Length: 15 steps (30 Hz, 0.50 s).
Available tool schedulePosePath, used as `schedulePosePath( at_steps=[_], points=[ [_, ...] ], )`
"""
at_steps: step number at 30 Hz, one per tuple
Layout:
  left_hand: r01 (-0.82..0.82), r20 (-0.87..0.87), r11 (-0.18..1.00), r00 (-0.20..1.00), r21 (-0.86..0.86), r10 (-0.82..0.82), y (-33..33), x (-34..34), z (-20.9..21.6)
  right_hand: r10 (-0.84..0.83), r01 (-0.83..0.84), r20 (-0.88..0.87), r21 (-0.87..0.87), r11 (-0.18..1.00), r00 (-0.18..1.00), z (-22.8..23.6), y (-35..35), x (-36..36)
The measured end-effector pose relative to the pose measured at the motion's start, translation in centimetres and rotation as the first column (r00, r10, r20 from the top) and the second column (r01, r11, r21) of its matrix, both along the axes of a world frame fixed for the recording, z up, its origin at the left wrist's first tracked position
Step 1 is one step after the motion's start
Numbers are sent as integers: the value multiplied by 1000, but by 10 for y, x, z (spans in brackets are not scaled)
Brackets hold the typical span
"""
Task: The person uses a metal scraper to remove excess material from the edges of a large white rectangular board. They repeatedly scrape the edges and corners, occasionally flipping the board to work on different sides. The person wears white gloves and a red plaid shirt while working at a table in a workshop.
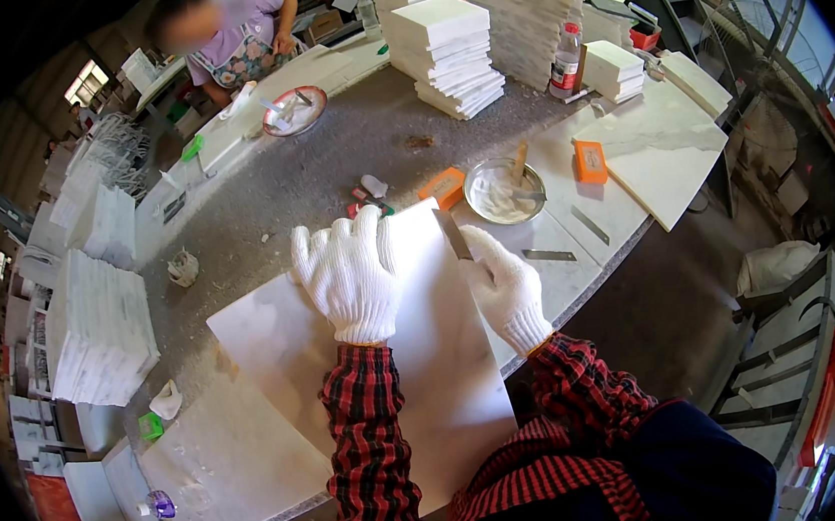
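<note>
A white, faintly veined stone slab (439,379) lies in front of me, its near corner reaching past the table's edge. My left hand (347,279), in a white knitted glove, rests flat on the slab's far part with its fingers stretched out. At the slab's right edge my right hand (508,294), gloved as well, is closed on a narrow, dark flat metal blade (452,234). The blade's end touches or nearly touches the slab's far right corner. Beyond it stand a metal bowl (503,192) of white paste and an orange box (442,188).
Tile stacks stand at the far side (443,52) and left (102,326). Loose blades (549,255), a second orange box (590,161) and a red-capped bottle (566,60) lie or stand rightward. Across the table, a person (240,36) works near a paste bowl (294,112).
</note>
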<state>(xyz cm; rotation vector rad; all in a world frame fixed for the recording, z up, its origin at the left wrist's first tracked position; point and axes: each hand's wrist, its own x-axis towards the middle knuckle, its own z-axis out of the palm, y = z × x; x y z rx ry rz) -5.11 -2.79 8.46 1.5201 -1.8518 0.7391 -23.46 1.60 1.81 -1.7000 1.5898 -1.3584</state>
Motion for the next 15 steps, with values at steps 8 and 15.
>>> schedulePosePath(
  at_steps=[8,15],
  points=[
    [0,-13,1000,1000,-1,0,0,-4,3,-5,-10,172,86,996,985,-8,6,23],
    [-15,5,1000,1000,19,15,1,-4,6,-72,5,365,182,983,928,1,2,43]
  ],
)
